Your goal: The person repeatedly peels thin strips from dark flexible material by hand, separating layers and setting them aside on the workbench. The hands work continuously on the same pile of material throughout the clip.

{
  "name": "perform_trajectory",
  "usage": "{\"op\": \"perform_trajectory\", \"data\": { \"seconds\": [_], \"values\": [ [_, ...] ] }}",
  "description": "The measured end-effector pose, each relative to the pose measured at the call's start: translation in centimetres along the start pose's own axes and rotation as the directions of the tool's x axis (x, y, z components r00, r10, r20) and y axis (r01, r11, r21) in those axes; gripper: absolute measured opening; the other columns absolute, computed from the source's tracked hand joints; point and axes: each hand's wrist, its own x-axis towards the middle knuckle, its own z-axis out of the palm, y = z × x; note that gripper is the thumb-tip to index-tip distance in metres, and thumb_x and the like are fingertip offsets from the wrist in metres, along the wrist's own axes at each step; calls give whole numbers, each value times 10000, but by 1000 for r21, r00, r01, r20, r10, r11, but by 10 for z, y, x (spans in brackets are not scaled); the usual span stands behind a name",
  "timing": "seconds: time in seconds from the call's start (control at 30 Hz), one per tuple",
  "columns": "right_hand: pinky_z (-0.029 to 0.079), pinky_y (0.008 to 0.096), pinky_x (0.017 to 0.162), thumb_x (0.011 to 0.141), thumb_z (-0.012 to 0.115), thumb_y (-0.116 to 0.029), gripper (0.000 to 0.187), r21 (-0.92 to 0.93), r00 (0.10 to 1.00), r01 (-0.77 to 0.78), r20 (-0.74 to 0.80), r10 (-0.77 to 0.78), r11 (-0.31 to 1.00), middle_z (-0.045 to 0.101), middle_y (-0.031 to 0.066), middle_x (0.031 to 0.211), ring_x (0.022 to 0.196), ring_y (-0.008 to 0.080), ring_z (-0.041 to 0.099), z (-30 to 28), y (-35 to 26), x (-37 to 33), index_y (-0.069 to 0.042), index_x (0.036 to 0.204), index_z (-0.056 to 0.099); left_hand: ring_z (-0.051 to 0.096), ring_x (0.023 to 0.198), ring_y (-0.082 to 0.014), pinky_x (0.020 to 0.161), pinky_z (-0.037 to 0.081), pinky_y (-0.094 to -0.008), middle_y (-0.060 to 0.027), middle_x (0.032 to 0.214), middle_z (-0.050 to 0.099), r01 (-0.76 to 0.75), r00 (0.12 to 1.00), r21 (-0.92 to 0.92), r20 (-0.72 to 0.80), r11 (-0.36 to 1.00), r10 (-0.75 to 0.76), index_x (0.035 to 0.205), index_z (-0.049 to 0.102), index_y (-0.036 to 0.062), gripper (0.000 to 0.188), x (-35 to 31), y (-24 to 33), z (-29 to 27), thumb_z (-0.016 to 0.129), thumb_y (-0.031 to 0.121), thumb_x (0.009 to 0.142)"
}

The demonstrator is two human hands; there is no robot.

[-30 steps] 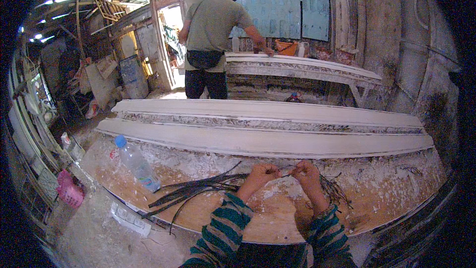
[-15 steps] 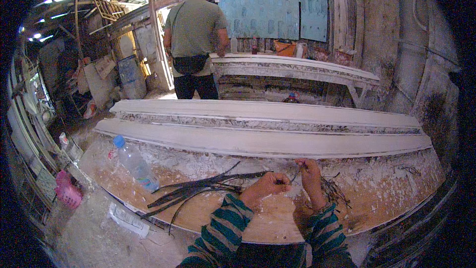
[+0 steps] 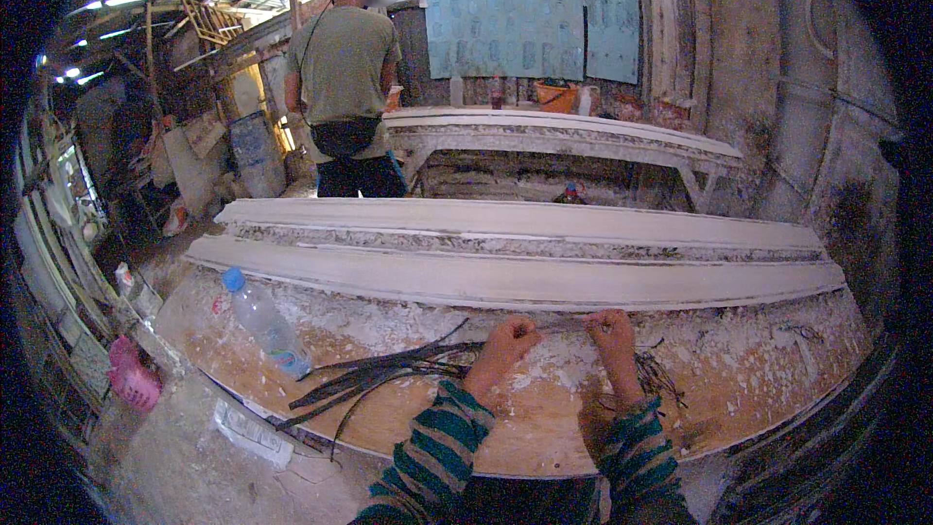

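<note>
My left hand (image 3: 501, 355) and my right hand (image 3: 612, 350) are raised over the table, a short gap apart, their fingers pinched closed. A thin dark strip (image 3: 562, 320) seems to run between them, though only faintly visible. Beside my left hand lies a loose bundle of long black strips (image 3: 389, 369). Next to my right wrist is a small tangle of thin dark strands (image 3: 661, 374). Just beyond both hands, a long white moulded panel (image 3: 505, 278) lies across the table, with a second white panel (image 3: 525, 221) behind it.
A plastic bottle with a blue cap (image 3: 264, 321) lies at the left of the dusty wooden table (image 3: 544, 428). A person (image 3: 345, 68) stands with their back to me at a far white bench (image 3: 573, 132), which carries an orange bucket (image 3: 556, 97). A pink bag (image 3: 133, 374) is at far left.
My hands have moved apart, the left one shifting left and away from me. At the far bench, the person has stepped left and turned a little.
</note>
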Motion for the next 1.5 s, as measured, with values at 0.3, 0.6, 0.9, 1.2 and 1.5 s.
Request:
{"op": "perform_trajectory", "data": {
  "seconds": [0.3,0.6,0.9,1.2,1.5],
  "values": [
    [369,337,900,753,653,-137,118,414,736,-385,677,3,825,506,91,1120,1022,195,493,6,-58,-30,-54,835,643,519,615,-88,560,427,-230,-19,668,580,-98,900,153,-408,983,153,712,584,29,141,7,-2,-23,689,124,706],
    [400,327,860,698,676,-62,74,431,793,-229,603,-90,873,616,70,892,994,193,525,4,-60,-25,-42,762,645,528,594,-99,561,430,-235,-36,638,604,-81,947,259,-283,963,155,723,619,23,165,11,-8,-19,714,154,694],
    [429,251,628,695,673,-51,122,328,965,-151,252,68,933,575,8,664,678,116,533,6,-29,-10,-59,655,558,531,622,-100,580,433,-259,-25,678,608,34,999,268,-21,963,-30,742,628,30,177,6,-5,-8,710,180,696],
    [425,285,578,669,634,-30,107,-336,983,177,18,-181,925,575,47,670,628,131,533,3,-15,-7,-36,709,535,493,632,-91,600,421,-256,6,654,561,120,927,102,345,988,-148,697,605,58,145,-14,22,14,701,166,707],
    [464,329,672,769,583,-92,120,-129,995,94,30,-91,987,624,112,789,726,221,593,14,13,-7,-55,873,630,388,567,-38,487,308,-193,65,646,468,-50,889,22,457,999,34,725,543,101,151,-20,12,32,653,192,775]
  ]
}}
